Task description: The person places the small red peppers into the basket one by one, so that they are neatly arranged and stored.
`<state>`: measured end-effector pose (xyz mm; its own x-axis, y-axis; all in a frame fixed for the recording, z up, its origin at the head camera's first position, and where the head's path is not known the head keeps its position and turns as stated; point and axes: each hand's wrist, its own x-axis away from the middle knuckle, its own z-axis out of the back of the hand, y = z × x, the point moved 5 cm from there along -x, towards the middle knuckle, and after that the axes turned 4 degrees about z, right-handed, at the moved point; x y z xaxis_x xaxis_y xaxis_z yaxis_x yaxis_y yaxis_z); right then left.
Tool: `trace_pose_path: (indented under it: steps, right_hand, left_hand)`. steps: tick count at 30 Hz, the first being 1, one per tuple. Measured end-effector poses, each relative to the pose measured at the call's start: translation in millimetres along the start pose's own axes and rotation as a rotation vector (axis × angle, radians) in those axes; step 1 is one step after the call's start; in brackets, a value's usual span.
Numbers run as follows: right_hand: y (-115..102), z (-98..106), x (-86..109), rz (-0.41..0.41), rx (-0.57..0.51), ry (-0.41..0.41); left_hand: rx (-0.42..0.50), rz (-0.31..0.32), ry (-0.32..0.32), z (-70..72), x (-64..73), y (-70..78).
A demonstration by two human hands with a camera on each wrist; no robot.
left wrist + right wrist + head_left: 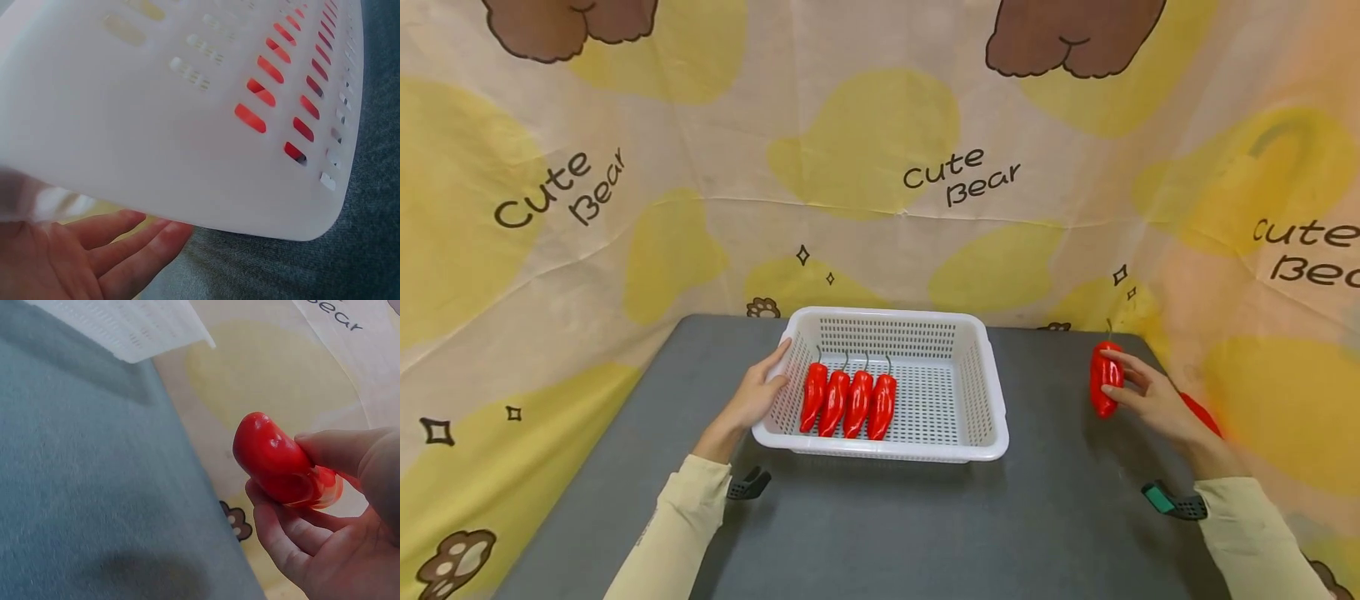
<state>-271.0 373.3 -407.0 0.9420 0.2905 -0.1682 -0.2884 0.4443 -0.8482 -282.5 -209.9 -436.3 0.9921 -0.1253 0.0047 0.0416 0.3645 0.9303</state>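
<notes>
A white slotted plastic basket [895,448] stands on the dark grey tabletop. Several glossy red peppers [858,405] lie side by side in its left half, stems toward the back. My left hand [754,400] rests against the basket's left rim, its fingers fairly straight where the left wrist view shows them; the thumb is unclear there. Off to the right, my right hand [1157,408] pinches another red pepper [1105,379] between thumb and fingers, stem upward. That pepper is raised over the table, with a shadow below. Partly hidden behind the right wrist is one more red pepper [1201,414].
A patterned cloth [865,142] with lettering hangs behind the table and along both sides. The grey tabletop [880,533] extends in front of the basket and between it and the right hand. Each wrist wears a dark band [1183,505].
</notes>
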Motion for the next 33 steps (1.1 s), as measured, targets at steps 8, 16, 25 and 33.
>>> trace_pose_path:
  steps: [8, 16, 25, 33]
  right_hand:
    - [-2, -7, -6.7, -0.026, -0.072, -0.009]
    - [-9, -17, -14.4, -0.039, -0.106, -0.020]
    - [-15, -34, -26.0, -0.080, -0.119, -0.040]
    - [-23, -54, -34.9, -0.047, -0.180, -0.052]
  left_hand:
    - [-0.017, -0.008, 0.011, -0.3, -0.9, 1.1]
    - [-0.013, -0.006, 0.028, -0.9, -1.3, -1.5]
    - [-0.031, -0.020, 0.037, 1.5, -3.0, 1.8]
    - [-0.015, 0.012, 0.025, 1.8, -1.8, -1.4]
